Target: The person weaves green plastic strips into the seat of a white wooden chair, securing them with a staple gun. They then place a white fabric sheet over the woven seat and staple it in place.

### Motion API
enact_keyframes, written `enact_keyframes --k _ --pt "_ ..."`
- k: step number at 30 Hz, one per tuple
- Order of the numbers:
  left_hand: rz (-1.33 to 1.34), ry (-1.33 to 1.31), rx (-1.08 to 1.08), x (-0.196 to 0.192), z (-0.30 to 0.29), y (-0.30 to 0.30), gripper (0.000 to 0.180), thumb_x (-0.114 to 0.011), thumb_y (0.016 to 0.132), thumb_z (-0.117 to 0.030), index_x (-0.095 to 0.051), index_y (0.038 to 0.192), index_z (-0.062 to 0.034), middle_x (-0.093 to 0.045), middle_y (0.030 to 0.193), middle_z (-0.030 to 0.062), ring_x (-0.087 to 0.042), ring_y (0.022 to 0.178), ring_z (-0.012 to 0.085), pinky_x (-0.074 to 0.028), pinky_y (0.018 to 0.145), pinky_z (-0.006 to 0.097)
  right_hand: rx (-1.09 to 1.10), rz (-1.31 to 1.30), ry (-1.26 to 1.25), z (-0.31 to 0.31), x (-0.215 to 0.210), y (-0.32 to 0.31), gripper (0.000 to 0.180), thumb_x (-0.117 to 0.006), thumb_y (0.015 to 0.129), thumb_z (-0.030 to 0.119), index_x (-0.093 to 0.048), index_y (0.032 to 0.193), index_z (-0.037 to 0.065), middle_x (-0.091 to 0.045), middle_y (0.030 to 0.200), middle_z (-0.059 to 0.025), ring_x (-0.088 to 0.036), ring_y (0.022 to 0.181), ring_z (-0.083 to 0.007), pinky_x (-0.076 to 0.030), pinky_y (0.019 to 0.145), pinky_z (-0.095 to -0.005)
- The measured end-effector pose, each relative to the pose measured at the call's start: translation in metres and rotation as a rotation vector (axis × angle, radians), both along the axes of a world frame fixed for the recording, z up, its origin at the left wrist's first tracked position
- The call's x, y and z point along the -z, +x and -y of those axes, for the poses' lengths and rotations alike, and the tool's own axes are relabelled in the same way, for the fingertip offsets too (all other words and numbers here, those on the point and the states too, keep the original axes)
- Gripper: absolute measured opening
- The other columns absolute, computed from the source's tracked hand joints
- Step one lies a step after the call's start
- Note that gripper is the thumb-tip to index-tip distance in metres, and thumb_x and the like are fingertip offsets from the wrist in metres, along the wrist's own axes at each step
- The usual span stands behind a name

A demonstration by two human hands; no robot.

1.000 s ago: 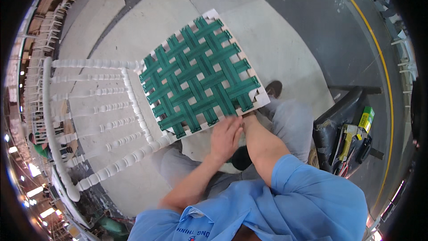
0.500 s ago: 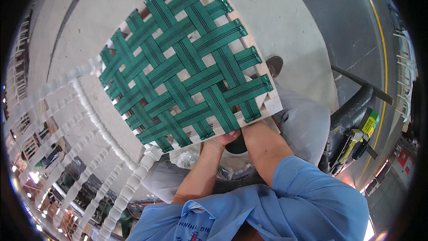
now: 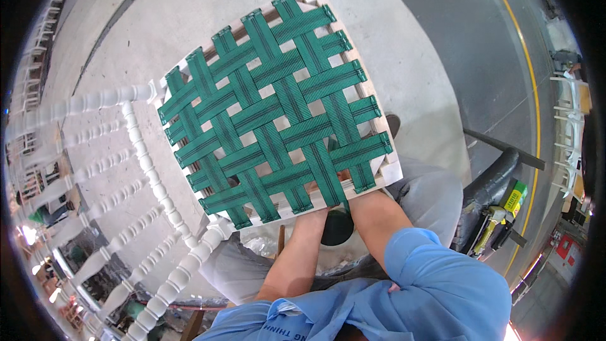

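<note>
Presently: 1 green-webbed chair seat (image 3: 290, 96), centre of frame; white turned-spindle backrest (image 3: 151, 173), left. Left hand, visible earlier, now hidden beneath seat, like right hand; grips untellable; handling apparently shifted underside.

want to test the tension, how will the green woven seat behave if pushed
The green woven seat would probably flex, its straps spanning open gaps. Their interlacing should limit sideways slipping. The pale frame looks solid, so it may barely give.
</note>
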State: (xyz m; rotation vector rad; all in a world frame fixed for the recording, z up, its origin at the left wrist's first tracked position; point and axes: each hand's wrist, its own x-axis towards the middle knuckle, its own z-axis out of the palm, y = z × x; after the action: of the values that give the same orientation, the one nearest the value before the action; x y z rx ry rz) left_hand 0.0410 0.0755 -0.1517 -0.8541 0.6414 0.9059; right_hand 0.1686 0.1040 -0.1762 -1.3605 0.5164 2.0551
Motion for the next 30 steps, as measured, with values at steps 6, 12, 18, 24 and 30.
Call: enact_keyframes --k 6,12,18,24,30 --pt "-0.032 0.362 -0.158 -0.02 -0.003 -0.012 0.051 -0.055 0.101 -0.05 -0.067 0.13 -0.0093 -0.071 0.124 0.0161 -0.069 0.11 0.0342 -0.059 0.097 0.054 -0.717 0.231 0.019 0.029 -0.043 0.016 0.049 -0.06 0.102 0.052 -0.071 0.124 0.01 -0.079 0.111 -0.0081 -0.075 0.089 -0.0311 -0.062 0.069 -0.0486" --pt "-0.086 -0.002 -0.147 -0.002 -0.029 -0.017 0.049 -0.056 0.099 -0.055 -0.071 0.121 -0.0144 -0.074 0.114 0.0055 -0.068 0.102 0.0284 -0.058 0.084 0.052 -1.181 0.994 1.191 0.036 -0.219 0.037 0.032 -0.064 0.106 0.032 -0.075 0.107 0.002 -0.077 0.097 -0.0137 -0.074 0.086 -0.0198 -0.059 0.078 -0.0376" --pt "-0.117 -0.006 -0.001 -0.019 -0.022 -0.004 0.047 -0.05 0.096 -0.053 -0.073 0.112 -0.0152 -0.075 0.106 0.0022 -0.069 0.099 0.0237 -0.049 0.071 0.043 -0.78 1.817 0.443 0.115 -0.33 0.268 0.032 -0.072 0.096 0.03 -0.076 0.113 0.003 -0.078 0.108 -0.0195 -0.076 0.1 -0.0328 -0.059 0.089 -0.0421" --pt "-0.046 -0.199 -0.019 -0.013 -0.027 -0.002 0.051 -0.047 0.097 -0.058 -0.074 0.11 -0.0166 -0.076 0.102 0.0034 -0.07 0.093 0.0269 -0.051 0.072 0.047 -1.147 1.672 -0.197 0.164 -0.283 0.407 0.066 -0.085 0.079 0.049 -0.076 0.122 0.0 -0.075 0.126 -0.0226 -0.072 0.119 -0.0386 -0.057 0.101 -0.0451" --pt "0.026 -0.12 -0.039 -0.026 -0.025 -0.009 0.028 -0.056 0.094 -0.045 -0.071 0.101 -0.0226 -0.073 0.089 -0.0016 -0.067 0.081 0.0237 -0.049 0.065 0.044 -0.55 1.573 0.261 0.172 -0.276 0.401 0.063 -0.077 0.07 -0.002 -0.065 0.132 0.003 -0.072 0.104 -0.0076 -0.07 0.093 -0.0231 -0.057 0.081 -0.0392"
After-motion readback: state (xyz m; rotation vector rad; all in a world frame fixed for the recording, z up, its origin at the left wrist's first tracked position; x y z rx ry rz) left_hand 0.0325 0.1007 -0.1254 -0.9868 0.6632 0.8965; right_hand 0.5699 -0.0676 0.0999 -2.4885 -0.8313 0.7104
